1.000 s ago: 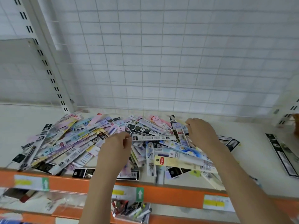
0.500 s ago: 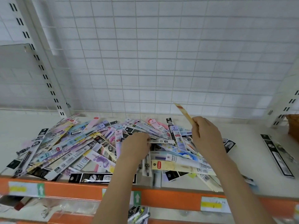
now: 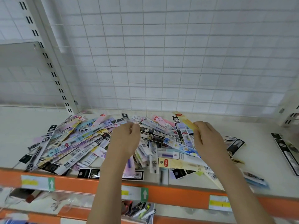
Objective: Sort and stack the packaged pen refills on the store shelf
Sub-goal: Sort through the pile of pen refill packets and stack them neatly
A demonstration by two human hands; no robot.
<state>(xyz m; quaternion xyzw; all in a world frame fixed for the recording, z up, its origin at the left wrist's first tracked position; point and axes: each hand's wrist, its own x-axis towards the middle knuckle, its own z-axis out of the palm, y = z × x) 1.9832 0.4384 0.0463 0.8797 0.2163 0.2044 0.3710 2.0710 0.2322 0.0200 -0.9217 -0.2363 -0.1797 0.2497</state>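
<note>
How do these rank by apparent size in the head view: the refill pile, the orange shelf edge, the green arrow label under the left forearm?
1. orange shelf edge
2. refill pile
3. green arrow label

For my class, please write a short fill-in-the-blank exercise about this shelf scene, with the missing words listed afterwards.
1. The right hand pinches a ______ refill pack.
2. The front edge of the shelf is coloured ______.
3. The green labels on that edge show a white ______.
4. The panel behind the pile of refill packs is a white wire ______.

Missing words: yellow; orange; arrow; grid
</note>
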